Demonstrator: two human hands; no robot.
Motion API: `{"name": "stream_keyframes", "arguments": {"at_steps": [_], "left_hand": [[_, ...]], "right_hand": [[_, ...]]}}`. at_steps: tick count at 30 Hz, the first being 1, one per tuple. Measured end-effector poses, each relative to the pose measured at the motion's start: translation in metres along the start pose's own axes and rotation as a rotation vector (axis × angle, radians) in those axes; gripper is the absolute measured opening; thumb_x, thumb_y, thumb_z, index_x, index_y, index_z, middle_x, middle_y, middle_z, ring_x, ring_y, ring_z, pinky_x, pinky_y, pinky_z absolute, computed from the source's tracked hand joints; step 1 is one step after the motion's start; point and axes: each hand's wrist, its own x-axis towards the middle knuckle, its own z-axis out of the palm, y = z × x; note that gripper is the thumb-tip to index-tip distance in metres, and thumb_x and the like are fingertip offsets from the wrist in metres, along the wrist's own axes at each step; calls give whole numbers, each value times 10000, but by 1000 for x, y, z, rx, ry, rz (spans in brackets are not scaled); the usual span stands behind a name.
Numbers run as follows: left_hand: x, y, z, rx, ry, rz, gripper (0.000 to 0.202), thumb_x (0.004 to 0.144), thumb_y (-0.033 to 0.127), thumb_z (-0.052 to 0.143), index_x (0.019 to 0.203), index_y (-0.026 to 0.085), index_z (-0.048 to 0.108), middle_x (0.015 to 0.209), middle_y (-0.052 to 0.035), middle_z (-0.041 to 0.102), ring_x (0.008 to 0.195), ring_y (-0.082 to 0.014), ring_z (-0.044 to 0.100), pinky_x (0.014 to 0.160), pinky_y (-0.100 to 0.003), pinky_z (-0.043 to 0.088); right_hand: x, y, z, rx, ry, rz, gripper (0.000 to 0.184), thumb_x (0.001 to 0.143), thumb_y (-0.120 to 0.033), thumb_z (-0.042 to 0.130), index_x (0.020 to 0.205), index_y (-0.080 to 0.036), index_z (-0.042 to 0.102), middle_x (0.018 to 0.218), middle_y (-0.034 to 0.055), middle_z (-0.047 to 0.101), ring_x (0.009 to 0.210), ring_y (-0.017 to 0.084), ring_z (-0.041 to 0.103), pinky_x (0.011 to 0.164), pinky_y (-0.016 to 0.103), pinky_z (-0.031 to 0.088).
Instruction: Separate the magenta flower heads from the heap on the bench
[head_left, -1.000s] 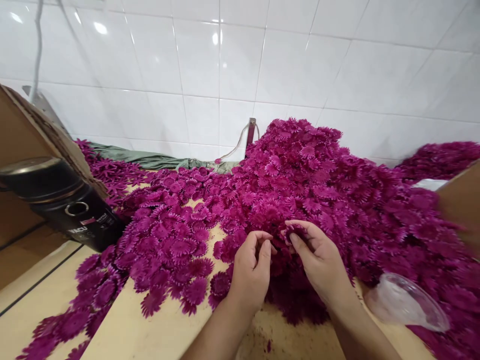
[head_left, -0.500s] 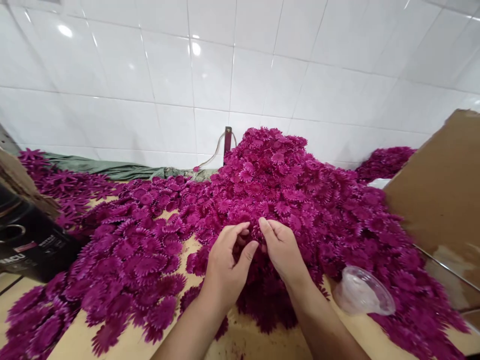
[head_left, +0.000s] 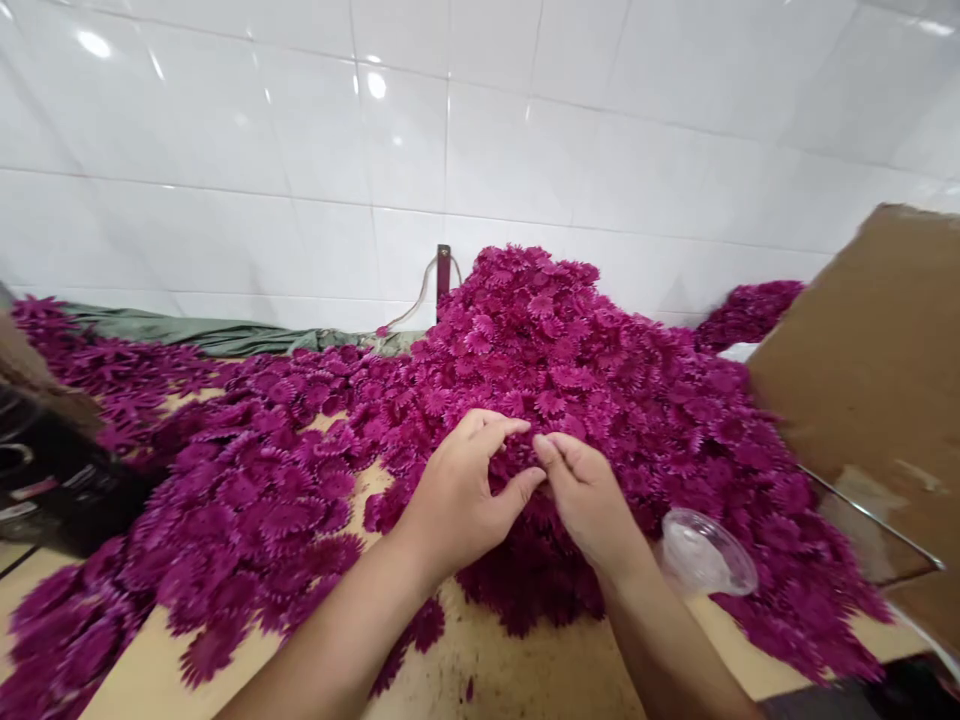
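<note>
Magenta flower heads [head_left: 540, 340], too many to be counted, are seen in the head view heaped and spread over a pale tabletop [head_left: 532, 665]. Before the heap, one left hand [head_left: 465, 490] is held curved, thumb and fingers apart; one right hand [head_left: 589, 495] is pinched narrow, its contents hidden. One clear plastic tub [head_left: 705, 555] is set near the right forearm.

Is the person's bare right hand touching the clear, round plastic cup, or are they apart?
Apart. The head view shows magenta flower pieces in the gap between the right hand and the clear plastic cup.
</note>
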Motion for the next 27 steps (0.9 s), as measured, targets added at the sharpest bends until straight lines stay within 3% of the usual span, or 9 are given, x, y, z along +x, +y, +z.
{"name": "stream_keyframes", "arguments": {"at_steps": [4, 8, 12, 17, 22, 27], "left_hand": [[-9, -28, -31, 250, -10, -206, 224, 794, 217, 439, 913, 210, 628, 905, -39, 653, 835, -172, 591, 786, -288, 442], [-21, -63, -56, 609, -249, -505, 236, 775, 254, 446, 879, 221, 655, 943, -57, 680, 871, -233, 608, 773, -330, 441], [-21, -83, -45, 728, -402, -562, 285, 750, 356, 477, 934, 197, 625, 961, -96, 654, 880, -247, 603, 740, -322, 450], [-15, -97, -21, 739, -375, -579, 386, 711, 335, 518, 1056, 162, 532, 1034, -134, 582, 948, -260, 569, 764, -324, 447], [-9, -109, -22, 743, -338, -589, 301, 767, 240, 437, 1049, 177, 525, 1041, -138, 543, 967, -255, 555, 775, -332, 440], [-2, -113, -26, 706, -374, -607, 332, 690, 210, 526, 1018, 169, 540, 1014, -121, 555, 951, -240, 571, 790, -292, 439]], "right_hand": [[3, 7, -15, 102, 87, 141, 342, 742, -468, 481, 544, -201, 397, 534, -42, 349, 476, 95, 367, 444, 214, 418], [6, 15, -24, 137, 115, 161, 322, 716, -479, 515, 564, -206, 434, 538, -35, 381, 480, 104, 388, 435, 212, 414], [3, 11, -16, 37, 29, 42, 310, 733, -461, 503, 566, -201, 471, 536, -27, 407, 501, 112, 394, 469, 220, 389], [-2, 8, -2, -70, -100, -13, 289, 766, -441, 465, 635, -189, 516, 561, -20, 435, 535, 119, 410, 502, 220, 384], [-2, 12, 3, -102, -159, -14, 283, 777, -429, 446, 648, -188, 522, 574, -10, 465, 548, 127, 437, 520, 226, 398], [0, 11, 3, -135, -183, -43, 278, 776, -412, 447, 654, -182, 543, 583, 2, 507, 556, 135, 472, 532, 230, 420]]}}
